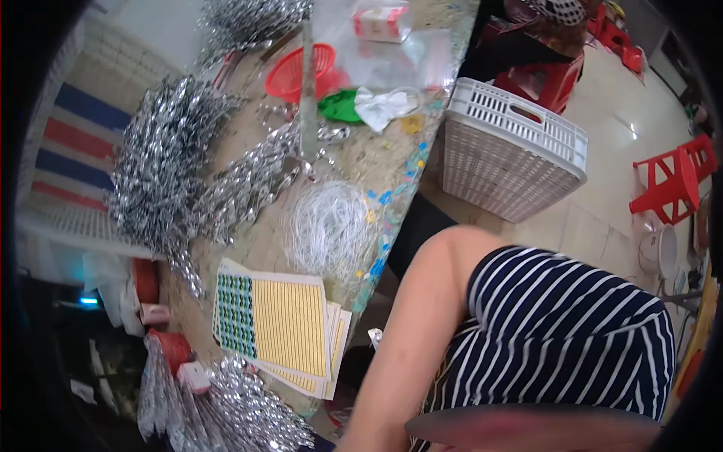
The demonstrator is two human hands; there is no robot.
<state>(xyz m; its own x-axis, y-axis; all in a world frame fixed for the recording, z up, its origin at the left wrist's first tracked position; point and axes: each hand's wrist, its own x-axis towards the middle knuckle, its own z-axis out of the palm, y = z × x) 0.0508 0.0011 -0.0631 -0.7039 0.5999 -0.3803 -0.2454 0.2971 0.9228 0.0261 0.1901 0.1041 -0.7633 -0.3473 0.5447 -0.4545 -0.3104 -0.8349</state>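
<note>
In the head view, a bare, bent forearm (410, 324) ran down from a raised elbow to the lower edge, below a navy sleeve with thin white stripes (565, 324). My fingers lay out of sight, so I cannot tell whether they were open, closed or gripping anything, nor whether that arm was my left or my right.

Nearest to the forearm, on its left and apart from it, was a loosely squared stack of pale sheets with yellow striped panels and rows of green-and-black dots (290, 328). It lay at the near end of the worn, paint-spotted counter (354, 169); how far it was from my fingers I could not see. Left of the forearm's lower part, by the bottom edge, a bundle of shiny silver beaded strands (260, 407) spread out, with a small pink-and-white box (193, 377) beside it.

Just beyond the sheets sat a loose tangle of white string (327, 226). A big heap of silver strands (162, 162) filled the counter's left side, and a thinner silver spray (252, 184) reached from it toward a grey upright bar (308, 98). Farther off were a red slotted plastic basket (290, 77), a crumpled green piece (339, 106) and a crumpled white piece touching it (384, 109). A white lattice plastic crate (501, 166) stood right of the counter.
</note>
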